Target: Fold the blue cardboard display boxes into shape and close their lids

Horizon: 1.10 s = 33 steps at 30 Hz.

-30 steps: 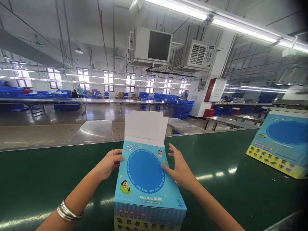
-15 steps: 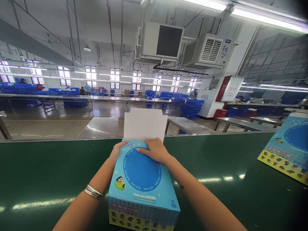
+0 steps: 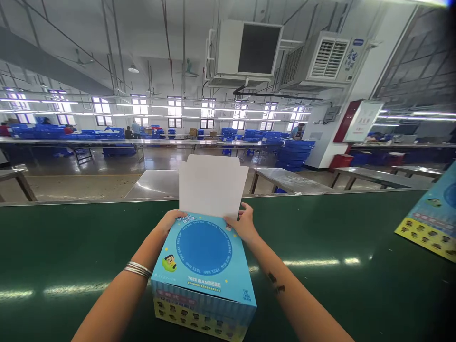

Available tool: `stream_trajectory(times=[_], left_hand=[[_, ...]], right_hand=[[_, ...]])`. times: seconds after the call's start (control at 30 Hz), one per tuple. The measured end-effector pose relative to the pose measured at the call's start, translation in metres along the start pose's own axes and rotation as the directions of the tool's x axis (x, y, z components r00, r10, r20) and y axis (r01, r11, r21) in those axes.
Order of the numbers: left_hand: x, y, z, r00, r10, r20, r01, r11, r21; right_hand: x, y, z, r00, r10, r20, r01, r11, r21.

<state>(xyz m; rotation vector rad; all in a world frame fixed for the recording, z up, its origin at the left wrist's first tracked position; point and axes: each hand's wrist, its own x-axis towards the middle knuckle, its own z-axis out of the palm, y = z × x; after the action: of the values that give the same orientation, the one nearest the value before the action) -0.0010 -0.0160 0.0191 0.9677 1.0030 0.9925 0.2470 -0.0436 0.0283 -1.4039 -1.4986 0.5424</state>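
Note:
A light-blue printed cardboard box (image 3: 203, 259) lies on the green belt in front of me, with "TREE MAN" lettering and a dark-blue circle on its top panel. Its white inner flap (image 3: 213, 186) stands up at the back edge. My left hand (image 3: 169, 221) grips the back left corner of the top. My right hand (image 3: 242, 223) holds the back right corner, with its fingers at the flap's base. The box's yellow-and-blue front panel faces me.
The dark green conveyor belt (image 3: 71, 247) runs across the view and ends in a metal edge at the back. A second printed box (image 3: 432, 223) lies at the right. Steel tables, stacks of blue crates and distant people stand beyond.
My hands have moved apart from the top panel's back middle to the two back corners. The box sits a little further left, and more of its front panel shows.

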Motion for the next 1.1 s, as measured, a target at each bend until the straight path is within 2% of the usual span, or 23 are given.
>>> stream_trajectory(times=[0.1,0.2,0.37,0.5,0.63,0.73,0.8,0.87,0.9,0.93,0.97,1.0,1.03,1.07,1.1], left_hand=[[0.005,0.002,0.000,1.000,-0.001,0.026,0.002,1.000,-0.030],[0.013,-0.001,0.007,1.000,0.009,0.023,-0.007,0.998,-0.068],[0.032,-0.014,0.033,0.998,0.059,-0.010,-0.059,0.996,-0.062],[0.033,-0.019,0.044,0.984,0.174,-0.026,-0.174,0.985,-0.009],[0.020,-0.023,0.036,0.930,0.366,-0.029,-0.363,0.929,0.078],[0.006,-0.021,0.020,0.905,0.425,0.030,-0.421,0.880,0.220],[-0.010,-0.012,0.006,0.895,0.430,0.118,-0.443,0.828,0.343],[-0.035,0.001,-0.006,0.883,0.412,0.224,-0.468,0.745,0.475],[-0.051,0.007,-0.010,0.880,0.394,0.266,-0.475,0.697,0.537],[-0.068,0.011,-0.013,0.869,0.385,0.311,-0.493,0.614,0.616],[-0.087,0.013,-0.013,0.837,0.365,0.407,-0.532,0.371,0.761],[-0.106,0.013,-0.012,0.805,0.306,0.509,-0.572,0.170,0.802],[-0.124,0.011,-0.009,0.765,0.234,0.600,-0.626,0.051,0.778],[-0.140,0.006,-0.006,0.741,0.153,0.654,-0.659,-0.023,0.752],[-0.152,0.000,-0.003,0.744,0.140,0.653,-0.646,-0.097,0.757]], right_hand=[[0.002,0.003,-0.002,0.969,0.090,0.231,-0.135,0.974,0.183],[0.013,0.001,-0.012,0.941,0.102,0.322,-0.204,0.932,0.299],[0.031,0.017,-0.030,0.940,0.109,0.322,-0.235,0.894,0.382],[0.027,0.033,-0.026,0.957,0.092,0.277,-0.203,0.891,0.406],[0.015,0.033,-0.017,0.972,0.016,0.233,-0.116,0.900,0.421],[0.009,0.027,-0.021,0.966,-0.033,0.256,-0.060,0.936,0.346],[0.003,0.018,-0.030,0.957,-0.051,0.287,-0.027,0.964,0.263],[-0.012,0.005,-0.039,0.946,-0.101,0.308,0.070,0.991,0.111],[-0.024,-0.004,-0.043,0.935,-0.153,0.320,0.157,0.988,0.013],[-0.038,-0.014,-0.046,0.910,-0.234,0.341,0.291,0.949,-0.124],[-0.055,-0.024,-0.047,0.865,-0.324,0.382,0.431,0.870,-0.239],[-0.072,-0.033,-0.047,0.801,-0.399,0.446,0.545,0.794,-0.268],[-0.088,-0.042,-0.046,0.729,-0.434,0.529,0.623,0.742,-0.249],[-0.103,-0.049,-0.045,0.688,-0.459,0.561,0.667,0.705,-0.241],[-0.115,-0.053,-0.043,0.664,-0.482,0.572,0.701,0.668,-0.250]])
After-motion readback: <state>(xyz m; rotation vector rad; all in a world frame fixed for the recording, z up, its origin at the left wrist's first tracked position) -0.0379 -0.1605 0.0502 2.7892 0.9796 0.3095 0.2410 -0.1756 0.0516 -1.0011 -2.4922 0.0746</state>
